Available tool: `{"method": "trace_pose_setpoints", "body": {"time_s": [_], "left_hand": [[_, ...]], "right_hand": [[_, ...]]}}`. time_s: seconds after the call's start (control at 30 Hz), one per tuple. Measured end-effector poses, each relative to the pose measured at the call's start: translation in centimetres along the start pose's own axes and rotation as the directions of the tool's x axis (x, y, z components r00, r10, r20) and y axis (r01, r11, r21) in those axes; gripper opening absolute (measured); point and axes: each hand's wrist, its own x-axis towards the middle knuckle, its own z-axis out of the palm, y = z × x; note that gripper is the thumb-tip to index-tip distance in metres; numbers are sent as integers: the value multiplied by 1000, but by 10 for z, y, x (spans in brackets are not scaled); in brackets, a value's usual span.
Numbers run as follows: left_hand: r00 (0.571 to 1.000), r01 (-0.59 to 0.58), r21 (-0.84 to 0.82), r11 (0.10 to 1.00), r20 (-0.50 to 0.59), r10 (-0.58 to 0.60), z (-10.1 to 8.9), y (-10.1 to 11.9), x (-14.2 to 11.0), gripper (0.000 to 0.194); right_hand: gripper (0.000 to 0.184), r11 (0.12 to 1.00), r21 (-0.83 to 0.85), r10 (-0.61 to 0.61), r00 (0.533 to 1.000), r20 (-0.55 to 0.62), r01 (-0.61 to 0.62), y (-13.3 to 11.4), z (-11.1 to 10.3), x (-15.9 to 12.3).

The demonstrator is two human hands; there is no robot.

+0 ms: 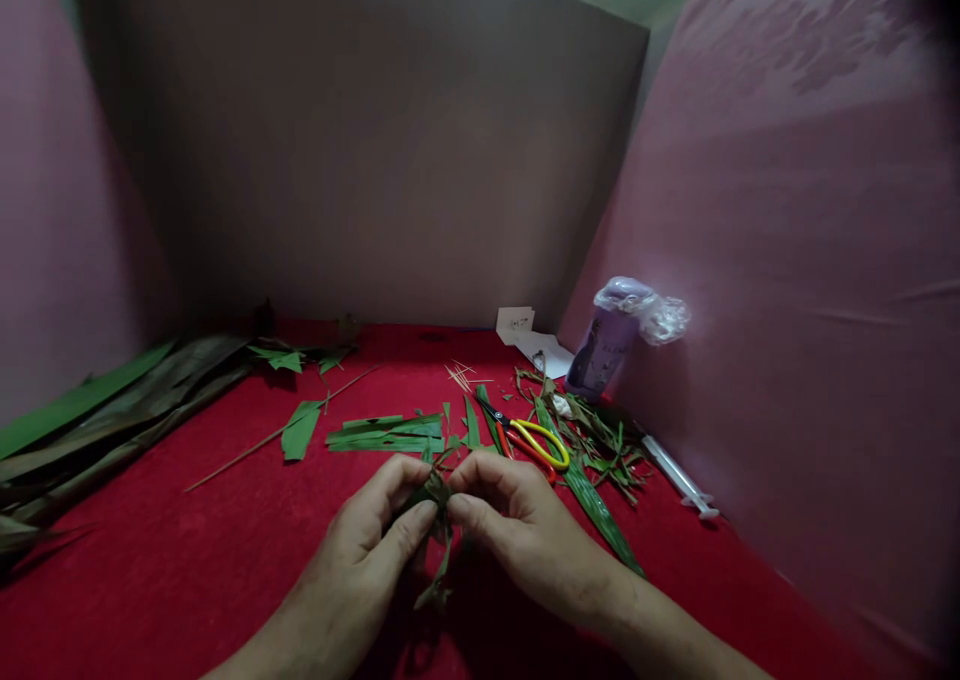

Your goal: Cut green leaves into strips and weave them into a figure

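Between my two hands is a small bundle of green-brown leaf strips (438, 490), with a withered end dangling below. My left hand (379, 525) pinches it from the left with thumb and forefinger. From the other side, my right hand (517, 520) grips it with thumb and bent fingers; the fingertips of both hands nearly meet. Just beyond them lie cut green leaf strips (386, 434). Scissors with one yellow and one red handle (551, 440) rest near my right hand, beside a long green leaf (600, 520).
A red cloth (187, 570) covers the surface. Long leaves (112, 400) lie at left, with a thin stick (262, 445) nearby. Toothpicks (461, 375) lie scattered behind. At right are leaf scraps (600, 440), a syringe (679, 475), a plastic-topped purple cup (604, 345) and white paper (547, 353).
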Motion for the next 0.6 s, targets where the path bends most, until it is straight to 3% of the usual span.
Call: {"method": "trace_pose_setpoints", "body": {"time_s": [0.17,0.33,0.6], "left_hand": [[999,-1,-54,999,37,3,0,-4,-1,8],[1000,9,-107,994,3,-9,1,-6,-1,7],[999,43,-87,995,-9,-44,5,-4,-2,9]], "right_hand": [[14,999,32,-11,1000,-22,12,0,1,2],[21,992,123,10,1000,5,-11,1,4,1],[15,995,100,-21,999,-49,26,6,8,-1]]}}
